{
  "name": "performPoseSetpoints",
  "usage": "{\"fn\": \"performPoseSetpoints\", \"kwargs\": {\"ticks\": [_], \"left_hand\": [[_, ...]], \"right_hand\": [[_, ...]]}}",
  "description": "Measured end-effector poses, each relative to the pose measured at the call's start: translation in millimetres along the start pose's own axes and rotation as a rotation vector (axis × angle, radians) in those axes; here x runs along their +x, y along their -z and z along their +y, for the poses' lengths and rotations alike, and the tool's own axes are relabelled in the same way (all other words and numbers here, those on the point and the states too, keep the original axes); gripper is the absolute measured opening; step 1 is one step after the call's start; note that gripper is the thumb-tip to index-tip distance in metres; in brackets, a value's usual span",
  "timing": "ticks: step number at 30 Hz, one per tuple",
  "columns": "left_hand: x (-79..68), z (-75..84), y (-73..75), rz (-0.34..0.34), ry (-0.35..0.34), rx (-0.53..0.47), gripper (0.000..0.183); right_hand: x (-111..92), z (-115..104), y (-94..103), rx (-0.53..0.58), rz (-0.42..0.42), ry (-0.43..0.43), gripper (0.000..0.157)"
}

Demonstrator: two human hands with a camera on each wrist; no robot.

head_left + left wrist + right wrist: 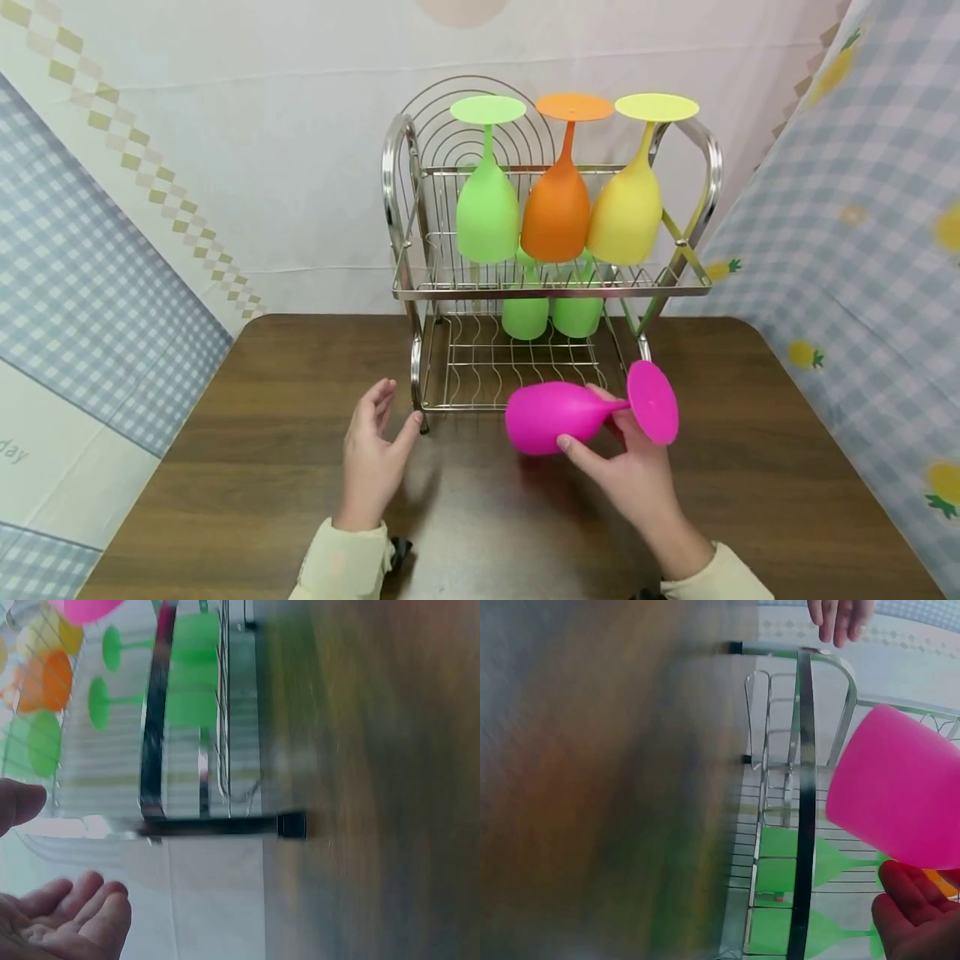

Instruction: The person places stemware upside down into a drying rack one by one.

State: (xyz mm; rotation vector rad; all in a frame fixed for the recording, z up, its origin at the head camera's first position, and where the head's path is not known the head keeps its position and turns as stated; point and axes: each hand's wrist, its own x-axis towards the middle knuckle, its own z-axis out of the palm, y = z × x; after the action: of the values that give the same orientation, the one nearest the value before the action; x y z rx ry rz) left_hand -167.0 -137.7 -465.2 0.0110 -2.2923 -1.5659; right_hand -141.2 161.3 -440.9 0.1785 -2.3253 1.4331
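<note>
In the head view my right hand (633,471) grips a magenta goblet (555,417) by its bowl, tilted on its side with the foot to the right. It is held in front of the two-tier metal dish rack (480,293). My left hand (373,458) is beside the rack's front left leg, fingers loosely bent and holding nothing. Upside down on the upper tier stand a light green goblet (487,212), an orange goblet (557,212) and a yellow goblet (628,212). Two green goblets (780,859) stand on the lower tier, partly hidden in the head view by the upper shelf.
The rack stands at the back of a brown wooden table (247,467). Behind it hangs a white cloth (262,150). Checked cloth (847,275) with pineapples borders the right side, and more checked cloth (82,242) the left.
</note>
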Motion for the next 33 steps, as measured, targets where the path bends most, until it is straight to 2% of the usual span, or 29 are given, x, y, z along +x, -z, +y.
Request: {"fn": "performPoseSetpoints", "kwargs": {"ticks": [5,9,15,18,21,26,33], "left_hand": [[15.6,-12.0,-2.7,0.014,-0.002,0.047,0.049],[20.9,-18.4,-8.1,0.008,0.009,0.062,0.043],[27.4,-20.9,-20.0,0.010,-0.004,0.071,0.033],[30.5,-20.2,-23.6,0.036,-0.043,0.087,0.025],[32.1,-18.7,-23.8,0.063,-0.071,0.108,0.019],[33.1,-18.1,-24.2,0.060,-0.083,0.114,0.014],[33.4,-20.5,-25.2,0.054,-0.087,0.118,0.013]], "right_hand": [[22,2,-0.5,-0.036,-0.058,-0.003,0.059],[39,3,-0.9,-0.114,-0.092,0.019,0.060],[63,8,0.0,-0.168,-0.118,0.047,0.051],[71,12,0.3,-0.199,-0.119,0.045,0.050],[77,12,-1.0,-0.206,-0.123,0.056,0.055],[85,16,-5.0,-0.250,-0.139,0.055,0.063],[98,31,-13.2,-0.378,-0.150,0.011,0.059]]}}
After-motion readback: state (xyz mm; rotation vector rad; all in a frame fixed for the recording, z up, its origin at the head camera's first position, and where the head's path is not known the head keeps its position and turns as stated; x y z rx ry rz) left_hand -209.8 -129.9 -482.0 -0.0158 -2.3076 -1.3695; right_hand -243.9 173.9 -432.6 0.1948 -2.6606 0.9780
